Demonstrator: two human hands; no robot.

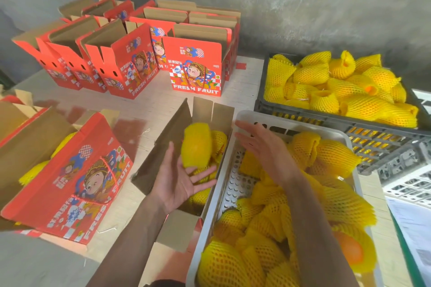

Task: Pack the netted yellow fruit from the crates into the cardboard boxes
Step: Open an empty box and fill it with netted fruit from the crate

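Nearest, the white crate (211, 207) is heaped with netted yellow fruit (275, 235), and the right hand (263, 147) hovers over its far end, fingers straight and spread, holding nothing. Just beside the crate on its left stands the open cardboard box (163, 147), already part filled; the left hand (179, 177) is over it, palm up with fingers relaxed and open, and one blurred fruit (196, 144) sits at the fingertips, seemingly being let go into the box, though whether skin touches it I cannot tell. To do this step well, I judge the fruit should be eased low between the ones already inside, net kept on, while the free hand dips back for the next. The box's raised flaps (213, 112) and the crate's rim crowd the opening and could snag a net. To the left lies a filled red box (77, 177) on the bench (149, 109). Farther right a black crate (303, 112) holds more netted fruit. At the back stand empty red boxes (196, 65) against the grey wall (303, 2).
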